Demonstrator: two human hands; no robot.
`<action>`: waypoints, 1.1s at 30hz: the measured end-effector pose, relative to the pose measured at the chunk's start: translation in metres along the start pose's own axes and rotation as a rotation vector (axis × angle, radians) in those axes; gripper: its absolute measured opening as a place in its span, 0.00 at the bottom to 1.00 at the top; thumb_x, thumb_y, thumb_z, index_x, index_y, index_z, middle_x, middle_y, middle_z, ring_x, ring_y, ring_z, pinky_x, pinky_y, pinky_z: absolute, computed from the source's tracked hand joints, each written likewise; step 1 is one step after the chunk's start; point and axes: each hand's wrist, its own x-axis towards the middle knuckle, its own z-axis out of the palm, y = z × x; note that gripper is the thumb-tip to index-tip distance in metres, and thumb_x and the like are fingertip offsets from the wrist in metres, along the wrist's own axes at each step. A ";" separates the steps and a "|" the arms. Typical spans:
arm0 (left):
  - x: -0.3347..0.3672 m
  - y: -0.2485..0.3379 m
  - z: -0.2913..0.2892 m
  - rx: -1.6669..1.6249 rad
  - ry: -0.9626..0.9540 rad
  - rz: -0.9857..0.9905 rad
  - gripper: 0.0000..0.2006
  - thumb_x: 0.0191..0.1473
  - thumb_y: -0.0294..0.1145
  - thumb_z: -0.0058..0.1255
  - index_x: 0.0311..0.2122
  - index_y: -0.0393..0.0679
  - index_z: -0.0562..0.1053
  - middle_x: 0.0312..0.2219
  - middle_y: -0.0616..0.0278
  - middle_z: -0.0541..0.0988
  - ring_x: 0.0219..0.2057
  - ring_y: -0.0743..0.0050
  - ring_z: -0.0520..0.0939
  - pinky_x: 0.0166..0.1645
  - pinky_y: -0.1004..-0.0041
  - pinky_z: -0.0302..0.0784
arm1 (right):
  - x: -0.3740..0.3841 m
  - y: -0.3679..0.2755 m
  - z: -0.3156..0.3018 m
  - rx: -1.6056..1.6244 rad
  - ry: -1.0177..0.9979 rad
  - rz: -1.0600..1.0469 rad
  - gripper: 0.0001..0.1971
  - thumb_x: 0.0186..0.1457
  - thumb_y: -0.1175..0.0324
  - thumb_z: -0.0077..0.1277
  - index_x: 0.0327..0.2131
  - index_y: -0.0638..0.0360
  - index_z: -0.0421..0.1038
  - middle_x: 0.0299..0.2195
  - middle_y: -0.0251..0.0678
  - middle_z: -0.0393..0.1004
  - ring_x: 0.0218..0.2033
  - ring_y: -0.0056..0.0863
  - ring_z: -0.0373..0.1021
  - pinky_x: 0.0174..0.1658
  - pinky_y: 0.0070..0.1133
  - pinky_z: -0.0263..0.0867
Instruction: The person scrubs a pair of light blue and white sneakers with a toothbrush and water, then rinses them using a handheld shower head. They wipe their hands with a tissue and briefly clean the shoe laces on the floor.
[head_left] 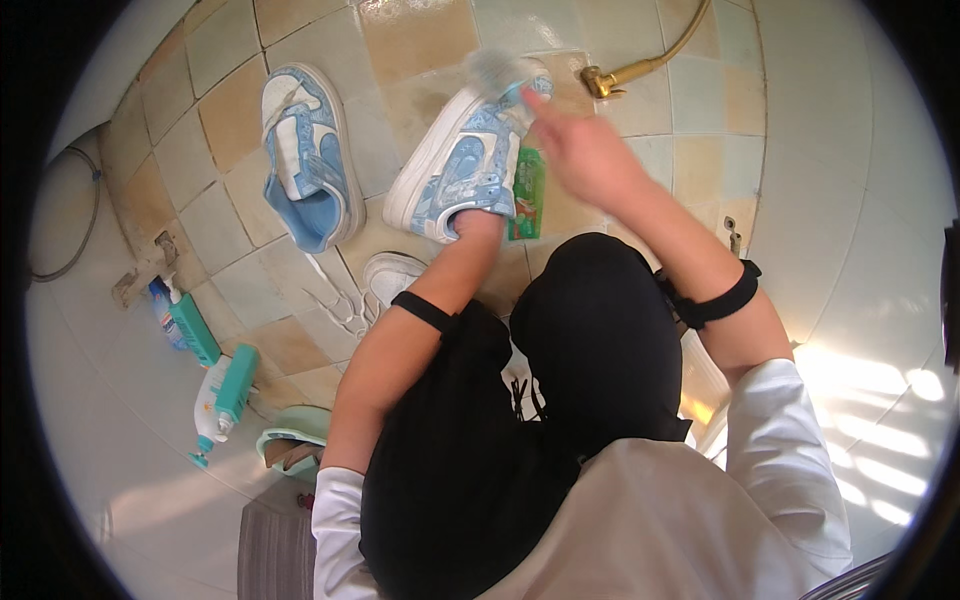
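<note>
My left hand (478,222) is pushed into the opening of a blue and white sneaker (465,165), so its fingers are hidden inside. The sneaker lies slanted with its toe pointing away and its side facing up. At the toe, my right hand (580,150) is closed round a brush (495,72), its index finger stretched along it. The brush head is smeared by motion and overlaps the toe. The matching sneaker (308,160) rests on the tiles to the left. A green packet (527,195) lies on the floor between the held sneaker and my right forearm.
White laces (345,305) trail on the tiled floor near my left forearm. A brass hose nozzle (610,82) lies at the far right. Several bottles and boxes, including a teal box (237,380), stand along the left wall beside a pale green bin (295,425).
</note>
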 end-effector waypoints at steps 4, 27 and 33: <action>-0.001 -0.003 0.001 0.015 0.000 0.003 0.27 0.61 0.38 0.37 0.65 0.46 0.58 0.65 0.53 0.57 0.66 0.53 0.59 0.68 0.54 0.53 | 0.000 -0.010 -0.007 -0.162 -0.128 -0.178 0.22 0.62 0.64 0.43 0.60 0.48 0.63 0.23 0.52 0.74 0.25 0.51 0.72 0.33 0.39 0.68; 0.001 -0.006 -0.002 0.044 0.028 0.039 0.27 0.60 0.38 0.38 0.64 0.45 0.59 0.65 0.52 0.58 0.65 0.53 0.59 0.68 0.54 0.53 | -0.001 -0.037 -0.005 -0.256 -0.185 -0.143 0.23 0.61 0.65 0.44 0.60 0.52 0.63 0.28 0.51 0.76 0.30 0.49 0.74 0.35 0.40 0.70; 0.001 -0.008 -0.003 0.048 0.022 0.039 0.27 0.60 0.38 0.38 0.64 0.45 0.59 0.65 0.52 0.58 0.65 0.53 0.59 0.67 0.54 0.54 | -0.002 -0.032 -0.003 -0.268 -0.156 -0.173 0.23 0.61 0.63 0.45 0.60 0.50 0.64 0.25 0.51 0.75 0.29 0.50 0.73 0.35 0.40 0.70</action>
